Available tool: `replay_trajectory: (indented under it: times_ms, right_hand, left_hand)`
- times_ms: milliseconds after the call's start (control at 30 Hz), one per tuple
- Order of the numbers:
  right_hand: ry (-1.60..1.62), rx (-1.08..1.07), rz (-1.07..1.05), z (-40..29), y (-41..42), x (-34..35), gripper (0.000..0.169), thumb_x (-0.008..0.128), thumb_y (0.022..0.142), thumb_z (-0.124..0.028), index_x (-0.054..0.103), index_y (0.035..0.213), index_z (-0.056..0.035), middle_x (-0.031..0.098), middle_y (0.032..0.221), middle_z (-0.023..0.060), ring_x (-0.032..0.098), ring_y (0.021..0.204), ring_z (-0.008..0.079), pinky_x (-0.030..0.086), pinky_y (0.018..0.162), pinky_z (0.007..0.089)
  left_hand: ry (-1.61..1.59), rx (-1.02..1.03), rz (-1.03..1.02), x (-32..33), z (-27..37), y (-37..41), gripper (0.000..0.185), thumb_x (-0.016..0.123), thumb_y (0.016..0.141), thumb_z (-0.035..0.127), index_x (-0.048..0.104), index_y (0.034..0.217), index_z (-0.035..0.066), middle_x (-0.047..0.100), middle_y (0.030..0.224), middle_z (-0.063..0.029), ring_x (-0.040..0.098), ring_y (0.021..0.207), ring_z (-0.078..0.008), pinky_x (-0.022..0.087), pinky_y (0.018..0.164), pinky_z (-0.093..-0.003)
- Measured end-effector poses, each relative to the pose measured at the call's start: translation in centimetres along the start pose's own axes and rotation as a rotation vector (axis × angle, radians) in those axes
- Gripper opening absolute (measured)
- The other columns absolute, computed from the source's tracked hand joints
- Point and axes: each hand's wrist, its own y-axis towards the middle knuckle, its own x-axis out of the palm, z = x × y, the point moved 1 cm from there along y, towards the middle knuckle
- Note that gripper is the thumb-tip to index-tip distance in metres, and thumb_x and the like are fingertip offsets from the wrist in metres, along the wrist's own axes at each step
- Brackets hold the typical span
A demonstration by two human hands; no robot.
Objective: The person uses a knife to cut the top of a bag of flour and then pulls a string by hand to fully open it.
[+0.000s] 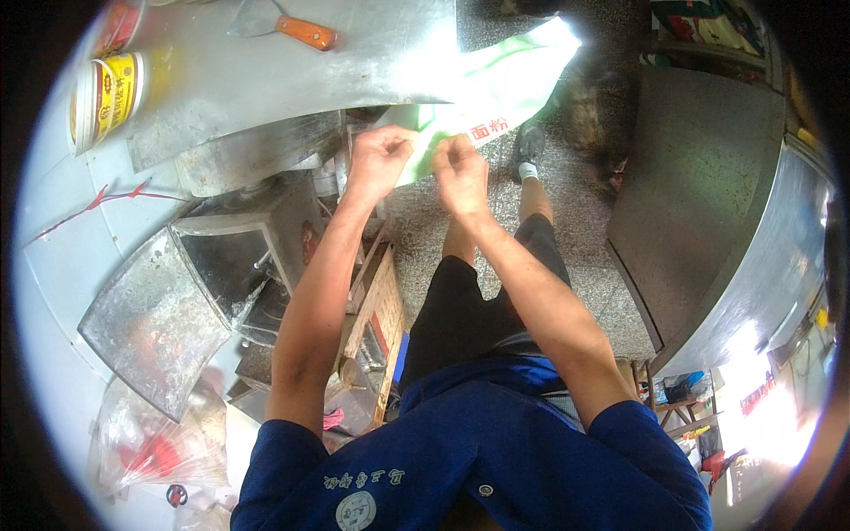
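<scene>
A white-and-green sack [524, 73] hangs before me beside the end of the metal worktable, and its side bears red writing. My left hand [382, 156] pinches the near edge of the sack between thumb and fingers. A short way to its right, my right hand [459, 169] grips the same edge with curled fingers. Glare washes out much of the sack's upper part. Whether its mouth is open or closed I cannot tell.
A scraper with an orange handle [305, 32] lies on the metal worktable [219, 86], near a yellow-labelled bucket [113, 96]. Below stands a metal cabinet with its door [156, 318] swung open. A dark-sided metal counter [697, 179] borders the speckled floor [571, 219] on the right.
</scene>
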Motion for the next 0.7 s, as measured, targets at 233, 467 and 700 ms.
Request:
replay_trajectory:
  times_ms: [233,467,700]
  right_hand:
    - [-0.053,-0.183,0.000,0.4,-0.1,-0.1,0.012,0.062,0.088,-0.012,0.061,0.092,-0.0012,0.065,0.086,0.0184,0.066,0.074,0.0306,0.052,0.069,0.0397]
    - [-0.222,-0.321,0.008,-0.5,0.4,0.0,0.012,0.061,0.086,-0.012,0.061,0.091,-0.0012,0.064,0.089,0.0212,0.063,0.078,0.0409,0.051,0.072,0.0477]
    - [-0.276,-0.293,-0.070,-1.3,0.6,-0.2,0.012,0.060,0.086,-0.012,0.057,0.088,-0.0008,0.062,0.088,0.0224,0.062,0.080,0.0431,0.050,0.071,0.0503]
  left_hand:
    - [0.016,-0.021,-0.007,0.1,0.2,0.0,0.014,0.067,0.088,-0.001,0.074,0.099,0.000,0.073,0.084,-0.0061,0.064,0.072,-0.0093,0.051,0.064,-0.0248]
    - [0.042,-0.002,0.010,0.3,0.7,-0.3,0.014,0.067,0.087,-0.001,0.074,0.099,0.000,0.072,0.080,-0.0054,0.062,0.068,-0.0085,0.050,0.060,-0.0251]
    - [0.075,0.014,0.023,0.2,0.1,-0.4,0.015,0.067,0.086,0.000,0.074,0.099,0.000,0.072,0.079,-0.0055,0.061,0.067,-0.0078,0.049,0.058,-0.0250]
